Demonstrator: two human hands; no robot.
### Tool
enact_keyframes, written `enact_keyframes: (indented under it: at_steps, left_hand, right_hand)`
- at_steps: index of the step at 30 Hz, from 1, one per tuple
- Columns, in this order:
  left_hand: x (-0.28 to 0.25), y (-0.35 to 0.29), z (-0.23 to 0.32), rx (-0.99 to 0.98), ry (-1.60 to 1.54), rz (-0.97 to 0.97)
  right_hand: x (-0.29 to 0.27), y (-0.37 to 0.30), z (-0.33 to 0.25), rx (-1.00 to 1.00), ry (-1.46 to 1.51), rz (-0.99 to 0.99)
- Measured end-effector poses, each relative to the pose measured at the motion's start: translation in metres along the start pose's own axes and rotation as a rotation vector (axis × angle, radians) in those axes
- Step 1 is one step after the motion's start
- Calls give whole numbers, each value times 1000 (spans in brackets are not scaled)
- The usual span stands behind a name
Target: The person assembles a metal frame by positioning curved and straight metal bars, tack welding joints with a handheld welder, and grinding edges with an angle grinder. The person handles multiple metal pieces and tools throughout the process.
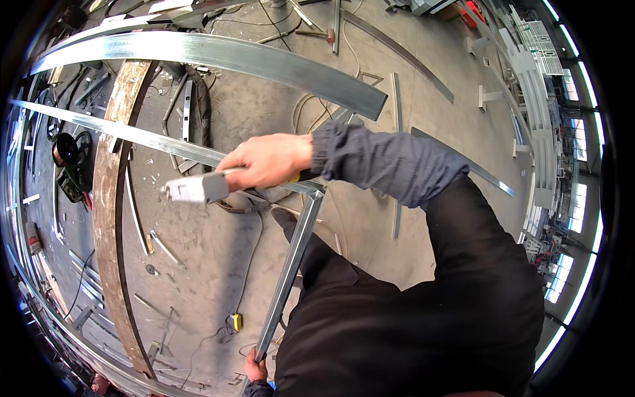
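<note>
Right hand (268, 161) clenching hammer (198, 188) over tube joint (316, 190) — glancing blow risking joint shifting. Left hand (255, 368) clamping tube (288, 274) far below head — jolt possibly loosening hold.

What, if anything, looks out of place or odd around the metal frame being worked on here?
The floor is littered with loose metal strips, offcuts and trailing cables, with no order to them. The curved rusty band stands out against the bright steel bars. The right hand holds a hammer; the left hand steadies a strut.
</note>
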State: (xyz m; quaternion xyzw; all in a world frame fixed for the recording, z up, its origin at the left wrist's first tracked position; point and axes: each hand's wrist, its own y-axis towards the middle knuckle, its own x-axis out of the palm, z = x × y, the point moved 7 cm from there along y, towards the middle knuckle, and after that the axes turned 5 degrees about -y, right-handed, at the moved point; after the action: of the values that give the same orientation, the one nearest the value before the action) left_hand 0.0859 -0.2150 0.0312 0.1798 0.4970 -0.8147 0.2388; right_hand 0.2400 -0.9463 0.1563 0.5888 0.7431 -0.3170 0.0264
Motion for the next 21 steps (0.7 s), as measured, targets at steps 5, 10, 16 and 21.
enact_keyframes:
  at_steps: [5,10,16,21]
  left_hand:
    - [-3,2,14,-43,-32,-38]
    - [6,-8,-15,-70,41,-3]
    - [-1,-6,-19,-112,103,-9]
    - [3,-8,-16,-102,46,-14]
  right_hand:
    - [63,60,-27,-42,-95,-190]
    - [145,130,-37,-125,-370,-337]
    - [229,199,21,-77,-454,-373]
    - [230,203,47,4,-661,-416]
